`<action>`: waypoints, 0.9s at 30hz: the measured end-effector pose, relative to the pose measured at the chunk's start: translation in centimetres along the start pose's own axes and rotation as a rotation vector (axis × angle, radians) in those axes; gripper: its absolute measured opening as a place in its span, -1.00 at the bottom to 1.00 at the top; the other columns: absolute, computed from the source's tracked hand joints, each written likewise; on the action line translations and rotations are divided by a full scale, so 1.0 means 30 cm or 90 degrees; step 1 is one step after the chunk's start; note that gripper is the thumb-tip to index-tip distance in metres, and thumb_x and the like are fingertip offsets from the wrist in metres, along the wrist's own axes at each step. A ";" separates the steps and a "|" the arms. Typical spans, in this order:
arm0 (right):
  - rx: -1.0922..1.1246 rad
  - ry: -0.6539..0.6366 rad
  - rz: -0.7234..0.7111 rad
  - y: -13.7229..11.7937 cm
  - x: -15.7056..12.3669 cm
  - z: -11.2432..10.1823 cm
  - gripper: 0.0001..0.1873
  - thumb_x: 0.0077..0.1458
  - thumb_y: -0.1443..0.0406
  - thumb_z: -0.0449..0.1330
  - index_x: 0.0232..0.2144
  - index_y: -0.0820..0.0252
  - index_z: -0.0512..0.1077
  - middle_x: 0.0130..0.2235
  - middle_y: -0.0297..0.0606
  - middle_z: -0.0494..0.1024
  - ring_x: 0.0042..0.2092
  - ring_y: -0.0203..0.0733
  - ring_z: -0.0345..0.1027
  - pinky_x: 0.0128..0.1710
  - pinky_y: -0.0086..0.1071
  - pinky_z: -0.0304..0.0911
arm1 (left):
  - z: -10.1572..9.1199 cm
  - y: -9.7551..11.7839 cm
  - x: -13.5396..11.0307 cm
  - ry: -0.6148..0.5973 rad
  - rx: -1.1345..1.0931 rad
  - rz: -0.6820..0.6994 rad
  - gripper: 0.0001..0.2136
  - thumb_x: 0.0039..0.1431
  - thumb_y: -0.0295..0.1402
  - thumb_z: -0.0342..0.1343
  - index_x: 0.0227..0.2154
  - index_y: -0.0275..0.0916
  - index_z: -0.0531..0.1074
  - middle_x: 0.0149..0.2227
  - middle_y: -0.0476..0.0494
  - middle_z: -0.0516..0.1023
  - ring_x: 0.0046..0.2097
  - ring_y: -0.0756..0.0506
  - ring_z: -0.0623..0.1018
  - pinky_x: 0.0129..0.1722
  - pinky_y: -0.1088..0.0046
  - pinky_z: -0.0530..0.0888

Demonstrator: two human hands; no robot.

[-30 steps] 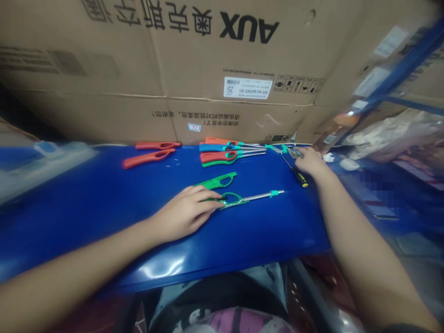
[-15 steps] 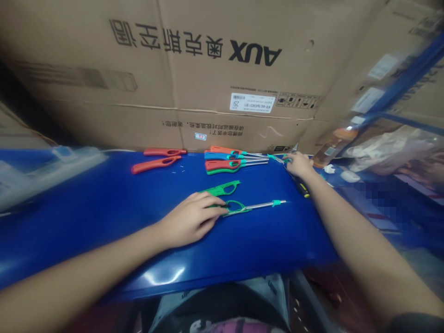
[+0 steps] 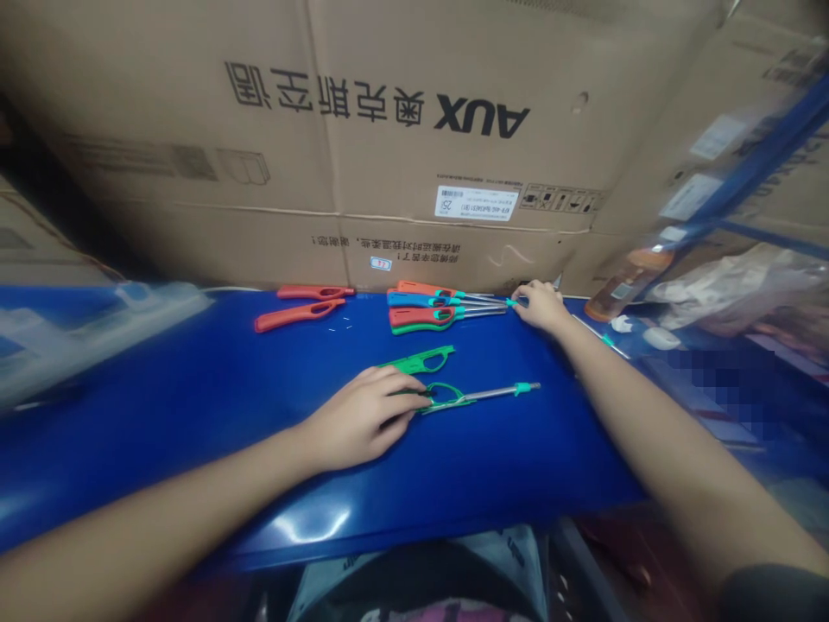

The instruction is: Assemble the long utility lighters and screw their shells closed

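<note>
My left hand (image 3: 372,416) is closed on the handle end of an opened green gas lighter (image 3: 446,396), whose long metal tube with a teal collar points right. Just behind it lies the other green handle half (image 3: 424,359). At the back, my right hand (image 3: 542,304) has its thumb and forefinger pinched at a small teal part (image 3: 511,303). This part is just beyond the tips of several lighters (image 3: 424,318) with red, orange, blue and green handles, laid together with their metal tubes to the right.
Two red handle shells (image 3: 301,314) lie at the back left. A large cardboard box (image 3: 389,173) stands behind the blue table (image 3: 420,484). To the right are a metal tube with a teal piece (image 3: 605,339), a bottle (image 3: 627,281) and plastic bags (image 3: 725,276). Clear plastic (image 3: 148,311) lies at left.
My right hand has moved slightly left toward the lighter tips. The black and yellow screwdriver beneath it no longer shows. My left hand stays on the green lighter.
</note>
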State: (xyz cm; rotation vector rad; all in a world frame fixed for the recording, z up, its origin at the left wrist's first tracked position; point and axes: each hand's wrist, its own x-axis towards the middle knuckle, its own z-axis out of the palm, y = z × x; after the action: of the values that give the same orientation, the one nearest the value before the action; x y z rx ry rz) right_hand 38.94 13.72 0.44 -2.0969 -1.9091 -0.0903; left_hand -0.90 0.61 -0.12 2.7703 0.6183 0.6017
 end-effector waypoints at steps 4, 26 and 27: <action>0.090 0.059 0.003 -0.011 -0.015 -0.052 -0.90 0.03 0.31 0.23 -0.35 0.21 0.48 -0.05 0.07 0.45 0.10 0.18 0.24 0.15 -0.03 0.15 | 0.000 0.001 -0.001 -0.005 -0.004 -0.004 -0.69 0.38 -0.41 0.00 0.09 -0.11 0.50 0.10 -0.18 0.54 0.13 -0.18 0.50 0.10 0.17 0.43; 0.618 -0.333 -0.232 -0.467 -0.479 -0.042 -0.73 0.17 0.17 0.23 -0.20 0.24 0.56 -0.34 -0.25 0.59 -0.32 -0.25 0.41 -0.28 -0.35 0.33 | 0.017 -0.021 0.015 0.199 -0.019 -0.107 -0.79 0.36 -0.29 0.15 -0.02 -0.20 0.53 -0.08 -0.17 0.62 -0.07 -0.15 0.55 -0.03 0.25 0.48; 0.611 -0.334 -0.247 -0.470 -0.482 -0.046 -0.75 0.20 0.19 0.20 -0.21 0.24 0.57 -0.31 -0.24 0.61 -0.30 -0.24 0.43 -0.25 -0.34 0.34 | 0.017 -0.022 0.016 0.194 -0.021 -0.102 -0.82 0.35 -0.28 0.16 -0.07 -0.20 0.54 -0.11 -0.16 0.63 -0.09 -0.14 0.55 -0.04 0.27 0.47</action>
State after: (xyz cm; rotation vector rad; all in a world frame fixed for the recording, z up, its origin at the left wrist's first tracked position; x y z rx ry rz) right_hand 23.69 0.42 0.72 -1.1434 -1.9818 1.1456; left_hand -0.51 1.34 -0.61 2.5858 0.8732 0.9953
